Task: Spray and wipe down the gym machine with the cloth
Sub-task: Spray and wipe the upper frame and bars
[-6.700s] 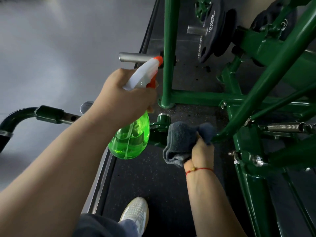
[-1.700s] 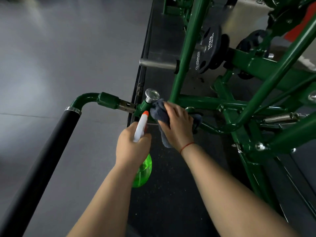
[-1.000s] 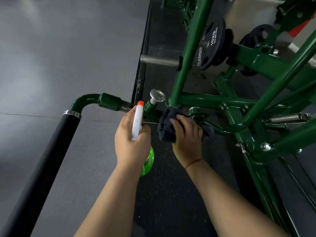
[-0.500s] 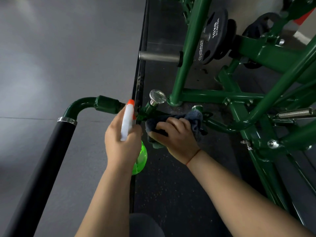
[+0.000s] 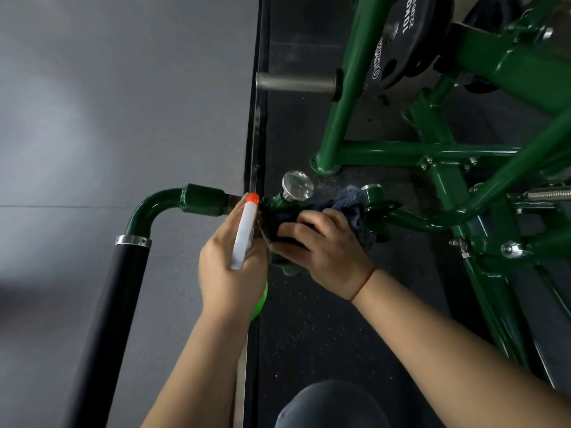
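Note:
My left hand (image 5: 230, 273) grips a spray bottle (image 5: 244, 233) with a white head, an orange nozzle tip and a green body mostly hidden under the hand. Right beside it, my right hand (image 5: 324, 245) holds a dark blue-grey cloth (image 5: 349, 203) wrapped against a green joint of the gym machine (image 5: 438, 177), just below a round chrome knob (image 5: 297, 185). The nozzle points toward that joint. A green bent bar (image 5: 160, 205) with a black padded grip (image 5: 114, 304) runs out to the left of the joint.
Black weight plates (image 5: 398, 47) hang on the frame at the top. A chrome peg (image 5: 296, 82) sticks out left of the upright post. A spring (image 5: 547, 193) lies at the right. Dark speckled mat under the machine, grey floor at the left, my knee (image 5: 330, 406) at the bottom.
My right hand has slid the cloth left along the green joint, closer to the bottle. The left hand with the bottle has stayed near the bent bar.

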Tool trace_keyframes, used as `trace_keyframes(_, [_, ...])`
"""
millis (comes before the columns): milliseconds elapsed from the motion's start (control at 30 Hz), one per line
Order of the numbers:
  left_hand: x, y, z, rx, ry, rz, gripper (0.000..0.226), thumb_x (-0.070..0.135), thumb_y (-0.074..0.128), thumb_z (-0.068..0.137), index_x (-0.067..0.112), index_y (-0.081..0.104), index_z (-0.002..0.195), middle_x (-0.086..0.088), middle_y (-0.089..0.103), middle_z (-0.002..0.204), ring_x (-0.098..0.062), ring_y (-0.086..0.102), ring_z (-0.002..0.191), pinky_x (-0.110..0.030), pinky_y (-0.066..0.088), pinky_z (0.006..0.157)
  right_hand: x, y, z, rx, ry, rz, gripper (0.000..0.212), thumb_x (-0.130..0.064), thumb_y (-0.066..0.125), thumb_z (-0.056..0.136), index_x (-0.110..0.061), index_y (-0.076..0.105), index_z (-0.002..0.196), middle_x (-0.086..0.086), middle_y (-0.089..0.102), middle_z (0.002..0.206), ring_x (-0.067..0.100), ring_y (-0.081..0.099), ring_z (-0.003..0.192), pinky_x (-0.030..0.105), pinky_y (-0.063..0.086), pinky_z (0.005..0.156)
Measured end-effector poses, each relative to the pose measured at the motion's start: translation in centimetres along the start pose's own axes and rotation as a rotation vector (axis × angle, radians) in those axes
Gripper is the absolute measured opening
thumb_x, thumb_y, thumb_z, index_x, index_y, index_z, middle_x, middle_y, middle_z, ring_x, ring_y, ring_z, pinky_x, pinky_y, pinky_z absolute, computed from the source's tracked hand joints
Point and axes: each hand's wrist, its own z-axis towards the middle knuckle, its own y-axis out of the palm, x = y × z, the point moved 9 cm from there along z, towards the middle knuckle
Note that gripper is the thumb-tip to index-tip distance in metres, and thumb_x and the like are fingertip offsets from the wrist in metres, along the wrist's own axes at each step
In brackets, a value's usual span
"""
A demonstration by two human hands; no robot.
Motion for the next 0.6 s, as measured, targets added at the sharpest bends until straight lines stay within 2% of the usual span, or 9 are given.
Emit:
trace_keyframes(100, [0.4, 0.0, -0.4, -0.006, -0.011, 0.077, 0.058, 0.002, 0.058, 0.092, 0.036, 0.058, 0.139, 0.020, 0.066, 0.095, -0.007, 0.065, 0.079, -0.030, 0.053, 0.066, 1.2, -0.2, -1.8, -0.088, 0.033, -0.024, 0.026, -0.021, 0.051, 0.102, -0.028, 0.076, 0.106, -0.006, 0.070, 0.114, 0.024, 0.051, 0.108, 0.041, 0.039, 0.086])
trace_keyframes(167, [0.4, 0.1, -0.6, 0.020, 0.017, 0.068, 0.061, 0.003, 0.058, 0.092, 0.036, 0.054, 0.143, 0.008, 0.070, 0.111, -0.020, 0.067, 0.092, -0.034, 0.055, 0.073, 2.6, -0.5, -3.7, -0.158, 0.042, -0.034, 0.036, -0.011, 0.043, 0.099, -0.027, 0.075, 0.104, -0.004, 0.067, 0.115, 0.026, 0.049, 0.110, 0.043, 0.038, 0.088])
trace_keyframes(267, [0.0, 0.6, -0.8, 0.050, 0.048, 0.038, 0.060, 0.004, 0.057, 0.092, 0.038, 0.055, 0.142, -0.001, 0.069, 0.125, -0.030, 0.068, 0.103, -0.037, 0.056, 0.078, 4.6, -0.9, -5.3, -0.289, 0.078, -0.011, 0.041, -0.005, 0.058, 0.072, -0.025, 0.073, 0.104, -0.003, 0.063, 0.115, 0.028, 0.049, 0.110, 0.043, 0.038, 0.086])
trace_keyframes(300, [-0.1, 0.8, -0.8, 0.045, 0.046, 0.032, 0.061, 0.004, 0.056, 0.091, 0.040, 0.055, 0.142, -0.002, 0.070, 0.125, -0.031, 0.068, 0.101, -0.035, 0.055, 0.075, 4.9, -1.2, -5.2, -0.298, 0.120, 0.024, 0.046, -0.005, 0.062, 0.063, -0.024, 0.073, 0.103, -0.003, 0.062, 0.112, 0.029, 0.051, 0.107, 0.043, 0.040, 0.083])
trace_keyframes(400, [-0.1, 0.9, -0.7, 0.030, -0.008, 0.029, 0.061, 0.007, 0.055, 0.091, 0.041, 0.056, 0.141, -0.011, 0.073, 0.111, -0.029, 0.063, 0.072, -0.027, 0.042, 0.059, 5.3, -3.8, -3.7, -0.125, 0.382, 0.139, 0.047, -0.005, 0.062, 0.055, -0.019, 0.072, 0.099, -0.001, 0.062, 0.104, 0.030, 0.056, 0.096, 0.046, 0.045, 0.075])
trace_keyframes(433, [0.1, 0.9, -0.7, 0.025, -0.019, 0.038, 0.059, 0.008, 0.055, 0.091, 0.039, 0.056, 0.141, -0.012, 0.073, 0.112, -0.029, 0.064, 0.072, -0.025, 0.040, 0.058, 5.5, -4.4, -3.1, -0.045, 0.487, 0.172, 0.048, -0.004, 0.061, 0.056, -0.017, 0.071, 0.101, 0.001, 0.061, 0.105, 0.031, 0.056, 0.097, 0.047, 0.046, 0.075])
trace_keyframes(500, [0.5, 1.0, -0.8, 0.007, -0.029, 0.043, 0.060, 0.009, 0.053, 0.091, 0.040, 0.054, 0.143, -0.011, 0.070, 0.122, -0.035, 0.069, 0.091, -0.025, 0.039, 0.059, 5.5, -4.2, -2.3, 0.057, 0.642, 0.240, 0.050, -0.003, 0.063, 0.060, -0.015, 0.069, 0.108, 0.004, 0.061, 0.111, 0.032, 0.056, 0.102, 0.049, 0.048, 0.080])
trace_keyframes(533, [0.8, 1.1, -0.9, 0.000, -0.028, 0.048, 0.062, 0.009, 0.052, 0.090, 0.041, 0.053, 0.143, -0.009, 0.068, 0.127, -0.035, 0.068, 0.097, -0.025, 0.039, 0.059, 5.3, -3.6, -1.9, 0.068, 0.674, 0.276, 0.051, -0.004, 0.064, 0.063, -0.015, 0.068, 0.112, 0.003, 0.061, 0.114, 0.032, 0.057, 0.105, 0.050, 0.049, 0.083])
trace_keyframes(600, [1.2, 1.5, -1.0, -0.008, -0.031, 0.046, 0.065, 0.010, 0.052, 0.088, 0.045, 0.052, 0.143, -0.007, 0.066, 0.133, -0.033, 0.067, 0.098, -0.025, 0.038, 0.060, 4.9, -2.1, -1.4, 0.027, 0.673, 0.293, 0.054, -0.011, 0.064, 0.066, -0.020, 0.068, 0.119, -0.001, 0.062, 0.120, 0.029, 0.057, 0.110, 0.049, 0.047, 0.088])
